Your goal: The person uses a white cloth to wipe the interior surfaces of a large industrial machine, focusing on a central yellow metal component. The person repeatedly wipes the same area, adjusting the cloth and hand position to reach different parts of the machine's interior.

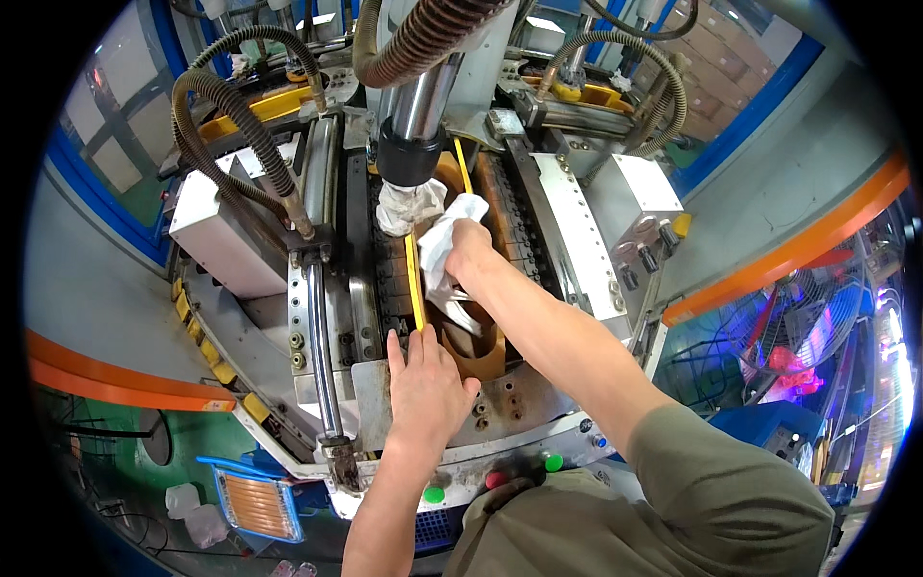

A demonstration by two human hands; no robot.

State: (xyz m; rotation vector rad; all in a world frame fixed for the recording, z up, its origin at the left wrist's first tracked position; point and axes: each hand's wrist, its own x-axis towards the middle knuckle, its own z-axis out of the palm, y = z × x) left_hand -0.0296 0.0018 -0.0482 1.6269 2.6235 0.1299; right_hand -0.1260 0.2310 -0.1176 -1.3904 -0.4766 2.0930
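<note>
My right hand (468,252) is closed on a crumpled white cloth (439,248). It reaches into the middle of a machine, over an orange-brown mould (481,363) with a hollow centre. Part of the cloth hangs down into that hollow. Nearer to me, my left hand (426,389) lies with its fingers stretched out beside the near end of a yellow strip (415,284). Its fingertips rest by the mould's left edge, and no object shows in it. Above hangs a shiny cylinder with a black collar (410,157); a white wrapping (408,208) covers its lower end.
White boxes (236,231) with ribbed hoses (250,125) flank the mould. A slim metal rod (323,346) stands at the left. Green (435,494) and red (495,479) buttons line the front edge. Orange-edged guards (788,240) curve round both sides, and a fan (793,313) stands right.
</note>
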